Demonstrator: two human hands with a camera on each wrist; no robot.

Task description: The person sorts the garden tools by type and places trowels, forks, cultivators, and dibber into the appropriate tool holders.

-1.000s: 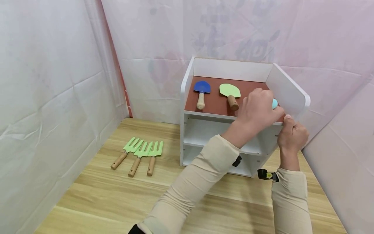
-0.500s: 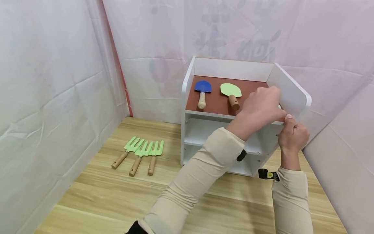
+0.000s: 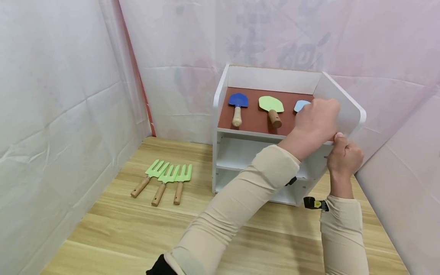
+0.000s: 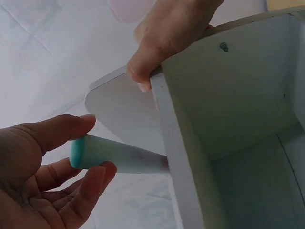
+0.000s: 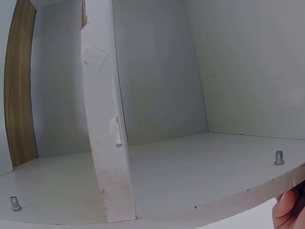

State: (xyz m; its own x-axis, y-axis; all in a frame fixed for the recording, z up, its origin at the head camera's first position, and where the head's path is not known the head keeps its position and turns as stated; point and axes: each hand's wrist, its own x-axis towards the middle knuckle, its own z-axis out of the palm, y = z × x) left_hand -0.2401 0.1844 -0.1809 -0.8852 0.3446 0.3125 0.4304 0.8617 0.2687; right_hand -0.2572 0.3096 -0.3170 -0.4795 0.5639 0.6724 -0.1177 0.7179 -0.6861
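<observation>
My left hand (image 3: 317,120) is over the right part of the shelf unit's brown top. In the left wrist view, its thumb and fingers pinch the tapered teal handle (image 4: 119,155) of a garden trowel, near the rounded end. The trowel's light blue blade (image 3: 301,105) shows past the knuckles in the head view. My right hand (image 3: 345,158) grips the front edge of the white shelf unit's (image 3: 256,133) right side panel, just below the top. Left of the pinched trowel lie a green trowel (image 3: 271,104) and a blue trowel (image 3: 238,100), handles toward the front.
Three green hand forks (image 3: 165,181) with wooden handles lie fanned on the wooden table (image 3: 113,233), left of the unit. Raised side panels and a back panel (image 3: 275,78) border the unit's top. Pale sheets hang behind and on both sides.
My left hand has moved slightly right over the top, and the trowel's light blue blade has come into view beside it. The right hand keeps its grip on the panel.
</observation>
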